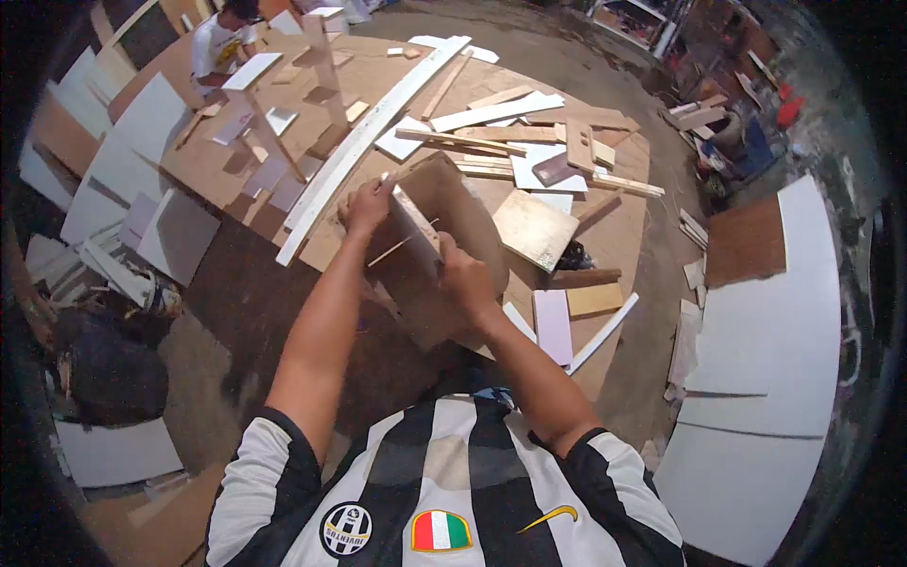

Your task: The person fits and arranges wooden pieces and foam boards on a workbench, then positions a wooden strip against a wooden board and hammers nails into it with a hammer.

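A flat piece of board [413, 225] with a pale edge is held up between my two hands. My left hand [367, 204] grips its far end, fingers closed over the edge. Lower down, my right hand [466, 272] is wrapped round the near end. Just behind and beneath the board is a brown, open-topped container [470, 203], perhaps cardboard; a thin stick [387, 253] shows near its left side. A square light wooden panel [536, 230] lies to the right of my right hand.
A long white plank [373, 146] crosses the worktable [605, 354]. Several wood strips and white offcuts are heaped beyond my hands. At the far left another person [219, 47] sits near upright pieces. Large white panels [756, 378] lie at the right.
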`<action>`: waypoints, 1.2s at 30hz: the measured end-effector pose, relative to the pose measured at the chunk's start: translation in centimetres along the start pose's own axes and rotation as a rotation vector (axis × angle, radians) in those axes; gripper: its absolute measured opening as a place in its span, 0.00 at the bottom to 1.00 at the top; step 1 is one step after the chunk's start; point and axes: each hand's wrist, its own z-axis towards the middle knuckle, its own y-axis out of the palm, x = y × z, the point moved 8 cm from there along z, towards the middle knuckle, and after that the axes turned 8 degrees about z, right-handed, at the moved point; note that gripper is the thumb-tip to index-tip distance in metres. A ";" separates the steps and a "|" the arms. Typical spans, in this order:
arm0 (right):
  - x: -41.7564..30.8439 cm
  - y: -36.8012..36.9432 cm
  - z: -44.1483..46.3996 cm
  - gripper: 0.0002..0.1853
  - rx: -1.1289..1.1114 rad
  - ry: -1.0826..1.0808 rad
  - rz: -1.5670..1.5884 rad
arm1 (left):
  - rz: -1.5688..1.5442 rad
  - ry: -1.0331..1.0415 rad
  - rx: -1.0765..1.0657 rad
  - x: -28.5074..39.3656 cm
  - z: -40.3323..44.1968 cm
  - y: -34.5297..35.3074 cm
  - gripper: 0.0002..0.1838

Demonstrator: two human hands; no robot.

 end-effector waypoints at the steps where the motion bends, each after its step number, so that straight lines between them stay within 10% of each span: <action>1: 0.1 0.3 -0.1 0.26 -0.008 0.000 -0.013 | -0.024 0.019 0.020 -1.9 1.6 1.4 0.37; 9: 1.0 -2.1 -3.1 0.26 0.047 0.014 0.061 | 0.081 0.283 0.151 4.3 -4.7 -3.0 0.40; 12: 1.5 -3.7 -6.9 0.28 0.135 -0.063 0.120 | 0.042 0.428 0.539 6.3 -9.0 -5.1 0.35; 15: 1.9 -5.8 -10.9 0.27 0.210 -0.057 0.235 | -0.463 0.325 -0.036 7.4 -12.2 -4.2 0.30; 23: 7.1 -7.1 -17.3 0.21 0.264 -0.043 0.474 | -0.557 0.413 -0.193 11.3 -15.9 -2.1 0.28; 28: 22.4 -5.5 -20.7 0.32 0.358 0.524 0.130 | -0.835 0.314 -0.154 9.0 -14.5 -1.1 0.25; 36: 33.2 -3.0 -22.2 0.49 0.004 0.813 -0.031 | -0.913 0.475 0.198 8.9 -14.4 -1.8 0.20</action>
